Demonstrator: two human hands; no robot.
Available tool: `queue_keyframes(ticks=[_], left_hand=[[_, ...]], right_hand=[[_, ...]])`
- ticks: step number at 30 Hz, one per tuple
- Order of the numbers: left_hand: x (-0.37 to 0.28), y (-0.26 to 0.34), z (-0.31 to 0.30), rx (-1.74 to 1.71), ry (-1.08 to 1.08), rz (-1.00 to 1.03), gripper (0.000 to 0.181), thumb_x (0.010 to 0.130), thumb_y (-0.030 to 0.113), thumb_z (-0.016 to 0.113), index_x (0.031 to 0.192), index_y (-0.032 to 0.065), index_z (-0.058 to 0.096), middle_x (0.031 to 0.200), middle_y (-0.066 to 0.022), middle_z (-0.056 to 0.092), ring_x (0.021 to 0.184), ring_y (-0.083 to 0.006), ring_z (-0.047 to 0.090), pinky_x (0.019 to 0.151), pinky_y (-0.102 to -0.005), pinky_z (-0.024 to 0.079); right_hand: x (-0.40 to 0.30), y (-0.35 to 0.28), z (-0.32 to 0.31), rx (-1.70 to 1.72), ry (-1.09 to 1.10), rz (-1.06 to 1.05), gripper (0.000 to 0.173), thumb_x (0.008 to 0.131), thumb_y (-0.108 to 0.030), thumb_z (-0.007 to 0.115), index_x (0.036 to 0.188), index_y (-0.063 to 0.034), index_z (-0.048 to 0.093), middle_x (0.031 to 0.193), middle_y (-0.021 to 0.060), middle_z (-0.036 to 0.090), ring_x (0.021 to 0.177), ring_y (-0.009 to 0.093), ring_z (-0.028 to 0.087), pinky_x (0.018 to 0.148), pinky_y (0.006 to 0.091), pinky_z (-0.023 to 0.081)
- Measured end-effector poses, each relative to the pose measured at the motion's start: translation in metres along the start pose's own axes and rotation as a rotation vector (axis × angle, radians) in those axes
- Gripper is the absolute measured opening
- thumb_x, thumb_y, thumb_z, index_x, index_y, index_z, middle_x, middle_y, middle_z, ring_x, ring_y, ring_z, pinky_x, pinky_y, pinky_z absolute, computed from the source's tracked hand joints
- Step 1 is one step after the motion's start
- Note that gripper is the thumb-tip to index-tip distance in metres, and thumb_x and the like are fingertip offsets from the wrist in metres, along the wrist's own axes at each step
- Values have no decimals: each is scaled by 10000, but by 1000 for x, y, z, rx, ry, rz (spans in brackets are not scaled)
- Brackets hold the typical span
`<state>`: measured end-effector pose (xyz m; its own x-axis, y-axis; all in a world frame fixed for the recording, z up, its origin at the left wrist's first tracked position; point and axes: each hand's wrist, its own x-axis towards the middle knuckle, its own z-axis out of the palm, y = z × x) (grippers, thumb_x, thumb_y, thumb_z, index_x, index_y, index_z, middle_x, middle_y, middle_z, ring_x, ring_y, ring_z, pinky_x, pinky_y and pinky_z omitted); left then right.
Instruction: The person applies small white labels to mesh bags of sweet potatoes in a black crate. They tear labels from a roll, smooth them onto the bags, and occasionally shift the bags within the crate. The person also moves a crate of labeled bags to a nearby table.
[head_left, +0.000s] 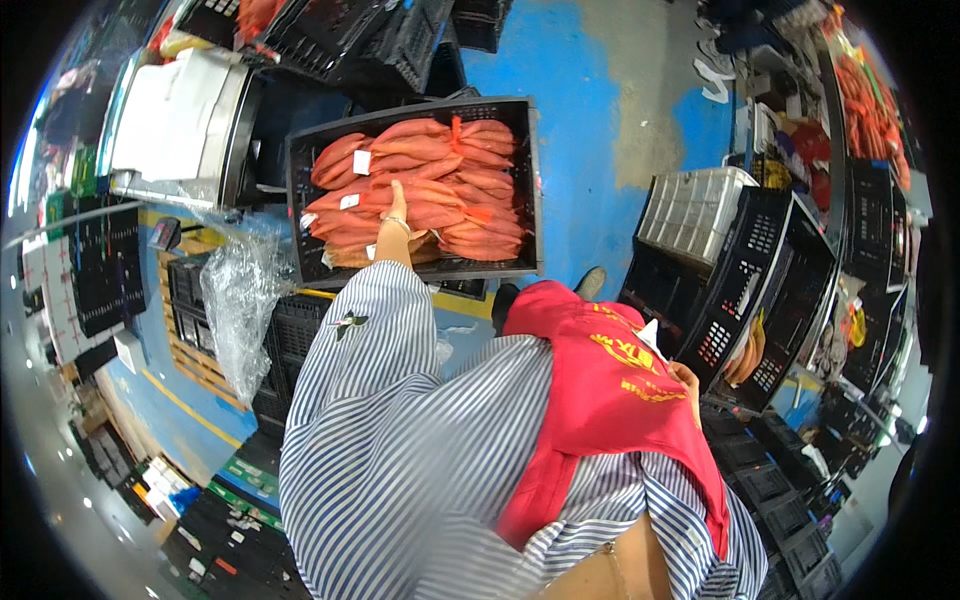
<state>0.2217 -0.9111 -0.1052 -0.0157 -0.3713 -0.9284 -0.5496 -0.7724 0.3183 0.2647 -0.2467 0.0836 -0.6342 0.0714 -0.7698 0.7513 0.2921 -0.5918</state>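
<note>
A black plastic crate (534, 187) in front of me holds several red net bags of sweet potatoes (420, 150), some with white tags (361, 163). Reaching into the crate, my left hand (398, 204) rests on one of the middle bags; its fingers are partly hidden, and I cannot tell whether they grip the net. At the right side of my red apron (607, 375), my right hand (685, 379) is partly hidden by the cloth. A small white piece (649, 334) sticks up close to that hand. Whether the hand holds it is unclear.
On the right stand a white plastic crate (694, 217) and a tilted black crate (784, 247) with a few bagged long roots. Clear plastic wrap (244, 300) hangs over black crates at the left. More black crates (390, 45) are stacked beyond. Blue painted floor (574, 135) shows between them.
</note>
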Motion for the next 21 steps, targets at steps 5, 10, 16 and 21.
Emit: queue_keyframes(ticks=[5, 10, 16, 21], left_hand=[[-21, -35, -79, 845, -309, 1070, 1053, 748, 457, 734, 1527, 95, 125, 1469, -180, 336, 1072, -296, 570, 777, -397, 546], [-42, 8, -77, 136, -81, 498, 858, 803, 301, 717, 1481, 79, 239, 1341, -160, 452, 928, -273, 600, 686, -384, 557], [-138, -43, 75, 363, -226, 797, 644, 869, 114, 696, 1425, 59, 376, 1187, -136, 590, 755, -247, 635, 576, -369, 571], [-314, -165, 265, 778, -642, 992, 402, 911, 150, 667, 1270, 24, 536, 1088, -88, 630, 883, -156, 624, 759, -267, 525]], right_hand=[[-7, 15, 17, 44, 51, -101, 167, 910, -221, 656, 942, -59, 682, 698, -16, 603, 586, 72, 507, 510, 227, 383], [-30, 30, 3, 204, 315, -112, 223, 931, -203, 605, 831, -17, 677, 629, 19, 628, 557, 91, 565, 518, 263, 436], [-18, 60, -65, 624, 825, -138, 127, 938, -36, 514, 955, -24, 640, 670, 10, 589, 558, 71, 504, 526, 231, 397], [27, 111, -108, 918, 939, -4, 237, 892, 82, 458, 1072, 45, 608, 927, 103, 645, 802, 155, 619, 709, 248, 491]])
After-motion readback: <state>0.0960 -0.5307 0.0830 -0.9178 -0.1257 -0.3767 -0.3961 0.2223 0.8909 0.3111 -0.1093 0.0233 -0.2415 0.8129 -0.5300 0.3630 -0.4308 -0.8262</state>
